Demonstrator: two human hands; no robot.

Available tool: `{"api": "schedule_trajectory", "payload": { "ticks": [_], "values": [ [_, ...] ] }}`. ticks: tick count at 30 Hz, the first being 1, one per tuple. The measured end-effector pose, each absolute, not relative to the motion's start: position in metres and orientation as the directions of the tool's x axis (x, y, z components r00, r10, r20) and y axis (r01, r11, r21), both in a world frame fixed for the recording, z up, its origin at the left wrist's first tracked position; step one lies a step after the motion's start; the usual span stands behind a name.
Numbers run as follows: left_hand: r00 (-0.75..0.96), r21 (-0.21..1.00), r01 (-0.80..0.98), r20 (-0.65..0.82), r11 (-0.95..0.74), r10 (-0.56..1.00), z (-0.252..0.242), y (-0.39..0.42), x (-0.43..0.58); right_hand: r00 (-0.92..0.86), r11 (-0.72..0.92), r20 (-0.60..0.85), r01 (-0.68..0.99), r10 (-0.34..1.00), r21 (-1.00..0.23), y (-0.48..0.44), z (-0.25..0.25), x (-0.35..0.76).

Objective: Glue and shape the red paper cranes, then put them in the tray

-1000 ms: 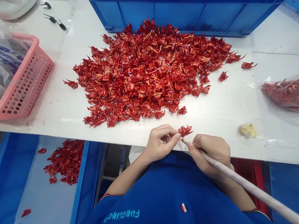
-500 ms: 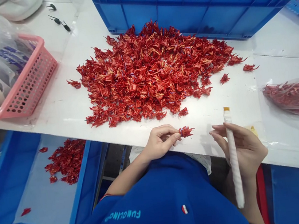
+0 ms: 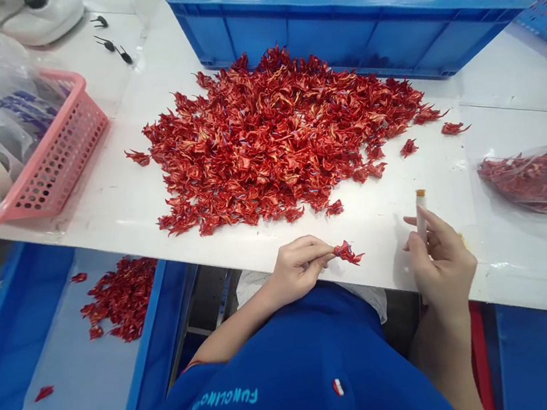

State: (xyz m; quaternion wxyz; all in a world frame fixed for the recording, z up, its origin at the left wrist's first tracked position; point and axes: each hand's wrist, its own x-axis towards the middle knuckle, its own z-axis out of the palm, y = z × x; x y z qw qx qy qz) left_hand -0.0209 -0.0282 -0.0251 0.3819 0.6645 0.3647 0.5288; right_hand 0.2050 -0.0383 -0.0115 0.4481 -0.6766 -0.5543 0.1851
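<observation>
My left hand (image 3: 299, 270) pinches a small folded red-and-gold flower piece (image 3: 347, 253) at its fingertips, just over the table's front edge. My right hand (image 3: 440, 264) grips a white wrapped stick (image 3: 421, 222) with an orange tip, held upright and a little apart from the red piece. The stick's lower length is hidden behind my fingers. Beyond both hands, a large loose pile of similar red pieces (image 3: 269, 138) lies on the white table (image 3: 371, 219).
A blue crate (image 3: 351, 26) of dark green folded pieces stands behind the pile. A pink mesh basket (image 3: 65, 152) holds plastic bags at left. A clear bag of red pieces (image 3: 535, 180) lies at right. Below the table edge, a blue bin (image 3: 177, 298) holds more red pieces.
My right hand has moved right, away from the red piece, and turned the stick from a slanted position to upright. My left hand has dropped slightly, still pinching the piece.
</observation>
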Motion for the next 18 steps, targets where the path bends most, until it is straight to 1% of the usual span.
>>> {"api": "schedule_trajectory", "payload": {
  "ticks": [2, 3, 5, 7, 10, 12, 15, 18],
  "values": [
    [0.164, 0.884, 0.082, 0.443, -0.459, 0.882, -0.026, -0.029, -0.021, 0.261, 0.006, 0.323, 0.769, 0.910, -0.639, -0.037, -0.020, 0.205],
    [0.160, 0.879, 0.089, 0.451, -0.468, 0.878, -0.027, -0.029, -0.021, 0.221, 0.018, 0.356, 0.829, 0.908, -0.559, -0.036, -0.024, 0.205],
    [0.154, 0.867, 0.104, 0.469, -0.487, 0.870, -0.027, -0.029, -0.020, 0.145, 0.058, 0.414, 0.896, 0.898, -0.440, -0.035, -0.028, 0.203],
    [0.147, 0.861, 0.109, 0.480, -0.496, 0.865, -0.027, -0.030, -0.020, 0.110, 0.075, 0.445, 0.923, 0.889, -0.378, -0.034, -0.029, 0.201],
    [0.119, 0.883, 0.094, 0.448, -0.459, 0.886, -0.026, -0.033, -0.020, 0.118, 0.053, 0.442, 0.933, 0.889, -0.357, -0.033, -0.028, 0.198],
    [0.104, 0.930, 0.049, 0.359, -0.365, 0.927, -0.024, -0.035, -0.021, 0.122, 0.041, 0.423, 0.933, 0.898, -0.357, -0.033, -0.027, 0.198],
    [0.130, 0.987, -0.105, 0.133, -0.119, 0.983, -0.020, -0.038, -0.026, 0.126, 0.029, 0.414, 0.937, 0.902, -0.347, -0.032, -0.026, 0.196],
    [0.178, 0.945, -0.299, -0.078, 0.130, 0.981, -0.016, -0.040, -0.032, 0.122, 0.044, 0.451, 0.939, 0.884, -0.340, -0.030, -0.022, 0.190]
  ]
}}
